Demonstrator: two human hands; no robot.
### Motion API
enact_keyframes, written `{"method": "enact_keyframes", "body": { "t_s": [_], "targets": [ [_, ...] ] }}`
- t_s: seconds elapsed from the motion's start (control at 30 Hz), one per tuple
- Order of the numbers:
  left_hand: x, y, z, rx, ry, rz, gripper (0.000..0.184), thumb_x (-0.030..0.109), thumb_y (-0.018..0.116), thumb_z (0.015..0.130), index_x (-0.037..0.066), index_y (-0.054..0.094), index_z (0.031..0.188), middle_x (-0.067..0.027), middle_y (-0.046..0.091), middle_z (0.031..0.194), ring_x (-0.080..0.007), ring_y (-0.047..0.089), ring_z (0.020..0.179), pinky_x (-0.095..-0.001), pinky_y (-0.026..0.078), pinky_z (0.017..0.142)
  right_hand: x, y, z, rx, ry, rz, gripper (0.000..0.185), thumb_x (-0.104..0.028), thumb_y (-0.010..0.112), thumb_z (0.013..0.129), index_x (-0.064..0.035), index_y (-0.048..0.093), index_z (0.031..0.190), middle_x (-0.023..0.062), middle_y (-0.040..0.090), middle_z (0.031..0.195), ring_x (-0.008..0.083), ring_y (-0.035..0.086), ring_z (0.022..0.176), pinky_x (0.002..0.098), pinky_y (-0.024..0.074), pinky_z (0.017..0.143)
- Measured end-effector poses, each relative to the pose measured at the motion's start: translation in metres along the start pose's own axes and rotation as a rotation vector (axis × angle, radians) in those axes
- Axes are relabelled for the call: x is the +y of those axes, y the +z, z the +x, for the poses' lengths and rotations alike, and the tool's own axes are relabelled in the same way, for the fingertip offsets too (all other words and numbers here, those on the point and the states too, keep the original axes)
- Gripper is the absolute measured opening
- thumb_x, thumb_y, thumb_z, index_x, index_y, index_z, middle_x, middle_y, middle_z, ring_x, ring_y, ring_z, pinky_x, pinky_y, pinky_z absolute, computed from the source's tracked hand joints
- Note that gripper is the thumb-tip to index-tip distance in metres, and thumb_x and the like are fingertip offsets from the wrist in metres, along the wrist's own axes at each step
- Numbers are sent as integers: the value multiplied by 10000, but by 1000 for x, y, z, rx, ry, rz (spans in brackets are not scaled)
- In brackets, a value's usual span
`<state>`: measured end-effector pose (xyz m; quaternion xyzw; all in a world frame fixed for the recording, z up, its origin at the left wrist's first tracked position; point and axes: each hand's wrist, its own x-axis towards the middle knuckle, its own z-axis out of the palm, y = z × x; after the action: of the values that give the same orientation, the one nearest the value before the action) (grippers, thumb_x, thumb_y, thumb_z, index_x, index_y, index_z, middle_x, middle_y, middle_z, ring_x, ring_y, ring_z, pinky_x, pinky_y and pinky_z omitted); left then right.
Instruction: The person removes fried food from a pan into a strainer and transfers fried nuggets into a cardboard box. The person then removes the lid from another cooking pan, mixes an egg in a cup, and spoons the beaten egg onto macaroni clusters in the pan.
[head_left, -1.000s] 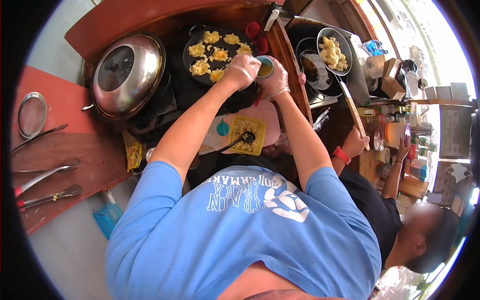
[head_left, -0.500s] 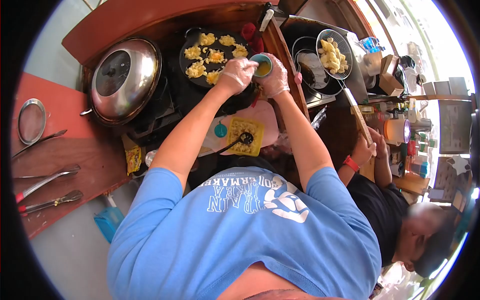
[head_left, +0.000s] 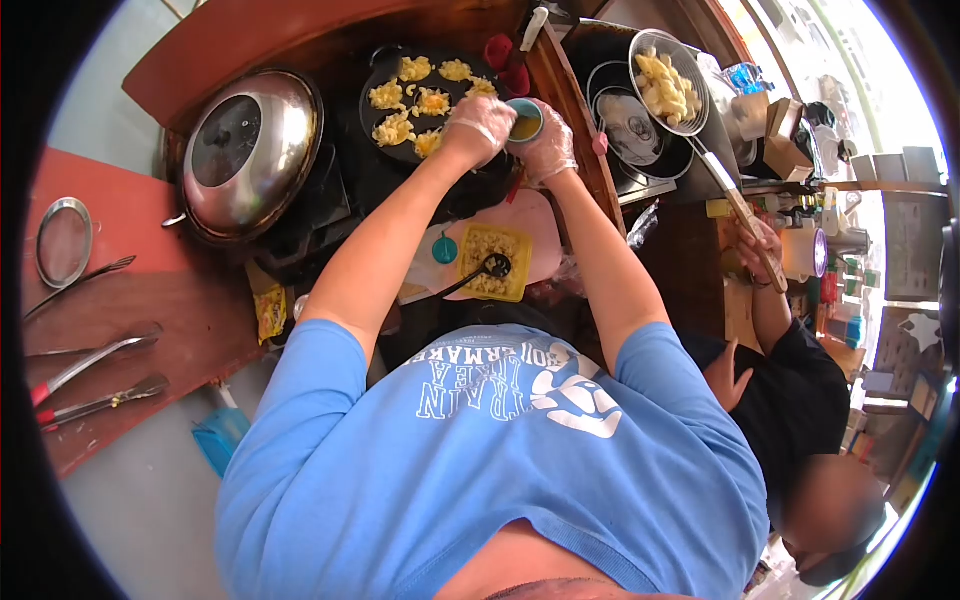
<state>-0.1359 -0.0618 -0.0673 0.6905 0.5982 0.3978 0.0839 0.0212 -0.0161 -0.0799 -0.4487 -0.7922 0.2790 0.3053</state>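
Observation:
Both my hands wear clear plastic gloves. My right hand (head_left: 547,148) is wrapped round a small blue-rimmed cup (head_left: 525,122) with yellow liquid in it. Beside the cup, over the right part of the black round pan (head_left: 398,150), my left hand (head_left: 481,130) has its fingers pressed together; what they hold, if anything, is hidden. Clumps of yellow food (head_left: 414,69) sit in the pan's hollows, one with an orange centre (head_left: 432,102). Nearer my body, a yellow tray (head_left: 516,283) holds pale chopped food with a black ladle (head_left: 496,265) in it.
A domed metal lid (head_left: 283,160) stands left of the pan. Tongs (head_left: 100,362) and a sieve (head_left: 64,242) lie on the left table. At right, a co-worker's hand (head_left: 757,250) grips the handle of a strainer (head_left: 690,120) with pale food, above a wok (head_left: 675,165).
My left hand has shifted slightly beside the cup. The co-worker has leaned back and holds the strainer's handle with the other hand, the first now lowered and off it.

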Motion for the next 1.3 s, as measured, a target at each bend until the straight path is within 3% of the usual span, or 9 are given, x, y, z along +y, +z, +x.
{"method": "enact_keyframes", "body": {
  "t_s": [0.07,0.1,0.13,0.23,0.33,0.63,1.07,1.13,1.3],
  "targets": [
    [8,-1,-2,-208,-169,-190,229,191,600,898,43,765,955,-152,740,1002,-306,708,930,-367,557,857,10,6,-3,20,2,26,484,-204,845,648,-112,673,1091,140,706,1076,349,651,1059,420,517,917],
    [-6,3,2,-82,99,-25,240,202,601,897,53,769,980,-165,736,999,-316,706,932,-371,553,861,11,7,-2,36,-8,51,480,-193,838,649,-110,674,1092,141,707,1074,349,651,1058,419,518,916],
    [-14,12,1,-82,103,-23,240,202,601,897,53,769,980,-165,736,999,-316,706,932,-371,553,861,11,7,0,40,-10,52,480,-193,838,649,-110,674,1092,141,707,1074,349,651,1058,419,518,916],
    [9,0,-2,-221,-249,-248,245,209,593,906,62,772,984,-172,732,1001,-318,702,947,-382,548,863,13,6,-3,54,-30,-14,506,-194,842,646,-99,671,1112,149,705,1087,349,651,1065,422,518,923],
    [3,7,-1,-149,-273,-151,232,199,602,906,60,773,978,-171,732,1008,-312,703,956,-377,548,861,15,8,-1,66,16,18,535,-204,856,633,-96,667,1121,150,704,1089,347,652,1066,420,517,929],
    [-10,10,4,-145,258,191,221,171,584,921,58,767,972,-121,748,1010,-288,705,953,-353,555,877,2,3,-5,82,4,27,454,-177,831,635,-102,688,1059,137,709,1053,344,668,1019,407,531,890],
    [-2,10,0,-243,-177,-52,222,160,581,917,65,771,981,-147,738,1033,-294,702,964,-355,548,885,3,3,-4,95,-33,21,445,-200,825,648,-105,687,1060,135,710,1062,351,656,1043,423,526,900],
    [-11,13,0,-41,82,47,219,132,572,917,71,770,988,-133,739,1048,-274,705,967,-355,553,888,-1,0,-3,56,-19,29,469,-215,834,648,-94,684,1076,141,709,1079,354,657,1046,423,527,901],
    [-15,12,2,-46,195,180,211,158,592,912,70,764,995,-114,742,1053,-266,705,965,-363,551,900,1,0,-6,80,-13,6,477,-185,837,638,-102,674,1078,145,701,1082,360,647,1060,427,518,913]
  ]
}}
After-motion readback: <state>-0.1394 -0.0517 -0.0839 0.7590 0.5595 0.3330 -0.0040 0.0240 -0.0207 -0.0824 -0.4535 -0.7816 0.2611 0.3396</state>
